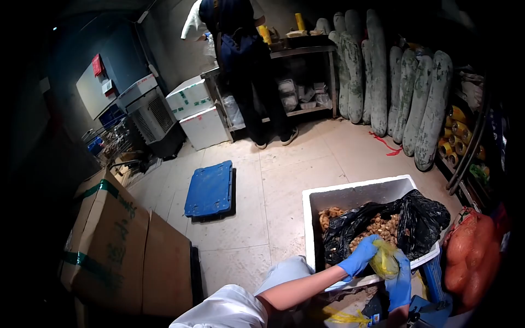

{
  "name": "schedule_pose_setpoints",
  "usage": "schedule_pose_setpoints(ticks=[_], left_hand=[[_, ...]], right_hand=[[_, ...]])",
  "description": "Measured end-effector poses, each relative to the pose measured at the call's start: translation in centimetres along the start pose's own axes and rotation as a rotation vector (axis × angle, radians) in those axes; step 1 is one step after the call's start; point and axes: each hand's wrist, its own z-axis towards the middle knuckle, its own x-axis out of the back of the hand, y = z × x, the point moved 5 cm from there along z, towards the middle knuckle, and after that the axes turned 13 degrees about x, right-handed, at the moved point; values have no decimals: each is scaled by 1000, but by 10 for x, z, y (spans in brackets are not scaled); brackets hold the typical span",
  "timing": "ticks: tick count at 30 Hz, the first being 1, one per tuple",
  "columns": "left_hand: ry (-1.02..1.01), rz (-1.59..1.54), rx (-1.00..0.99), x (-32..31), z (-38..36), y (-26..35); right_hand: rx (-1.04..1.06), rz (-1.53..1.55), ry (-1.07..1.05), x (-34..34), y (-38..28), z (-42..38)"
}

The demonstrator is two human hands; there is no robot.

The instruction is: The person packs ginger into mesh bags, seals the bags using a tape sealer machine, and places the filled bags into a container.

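My left hand (360,257), in a blue glove, is closed on one side of a translucent yellow plastic bag (385,259). On the bag's other side, my gloved right hand (399,283) grips it too. What the bag contains, if anything, I cannot make out. Both hands are over the near edge of a white foam box (356,188). Inside that box lies a black plastic bag (416,221), spread open around knobbly tan roots that look like ginger (383,227).
A red net sack (474,257) stands right of the box. Long pale winter melons (432,112) lean along the wall. A blue lid-like platform (210,188) lies on the floor, with cardboard boxes (123,240) at left. Another person (240,49) stands at a metal table (303,50).
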Motion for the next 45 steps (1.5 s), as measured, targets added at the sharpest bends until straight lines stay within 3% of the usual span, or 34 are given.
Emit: schedule_pose_setpoints(ticks=[2, 6, 9, 11, 13, 17, 18, 19, 21, 22, 23, 25, 26, 27, 29, 30, 32, 33, 34, 35, 36, 37, 39, 41, 43, 45], left_hand=[[-281, -558, 171, 0, -1, 6], [-297, -367, 88, -14, -23, 30], [-391, -362, -1, -28, -29, 31], [-369, -201, -24, -27, -35, 37], [-5, 437, -107, -14, -52, 60], [217, 653, -111, -2, -29, 30], [253, 670, -144, 1, -32, 31], [254, 676, -146, 4, -31, 32], [344, 503, -156, 16, -33, 35], [315, 277, -179, 20, -26, 32], [311, 283, -179, 24, -20, 32], [-60, -359, 47, 23, -3, 18], [-189, -497, 124, 19, 5, 6], [-356, -636, 321, 13, -15, 22], [-332, -619, 350, 7, -19, 25], [-347, -596, 356, 5, -17, 20], [-60, 78, 14, 15, -7, 19], [-72, 87, 12, 13, -10, 25], [54, 364, 83, 15, -17, 32], [182, 638, 151, 19, -23, 37], [206, 787, 106, 17, -26, 40], [197, 794, 104, 15, -25, 31], [395, 473, -381, 24, -22, 24], [288, 367, -329, 30, -5, 16], [-272, -457, 177, 17, -3, 4], [-340, -452, 195, 2, -8, 5]], right_hand=[[47, -380, -90, 23, 8, 16], [131, -711, 16, 58, 13, 26], [145, -683, 33, 60, 14, 21], [169, -617, 54, 56, 13, 19], [188, -521, 81, 47, 10, 16], [232, -365, 124, 19, 13, 13], [297, -547, -59, 16, 13, 18], [300, -540, -58, 18, 19, 23], [277, -419, -88, 17, 30, 31], [320, -642, -144, 20, 34, 37], [323, -638, -138, 27, 40, 41], [360, -719, -70, 41, 44, 40], [207, -753, 11, 51, 43, 41], [232, -742, 46, 60, 42, 41], [200, -321, 45, 65, 49, 39], [194, -179, 38, 58, 45, 37], [90, 59, 129, 52, 41, 32], [-7, 159, 223, 51, 41, 29], [-33, 199, 330, 44, 38, 26], [-22, 199, 337, 50, 38, 25], [-96, 255, 192, 49, 44, 25], [-105, 194, 202, 30, 40, 20], [-112, 143, 215, 15, 38, 15], [195, -621, -73, 25, 36, 27], [231, -730, 31, 49, 39, 32], [153, -777, 69, 71, 49, 35]])
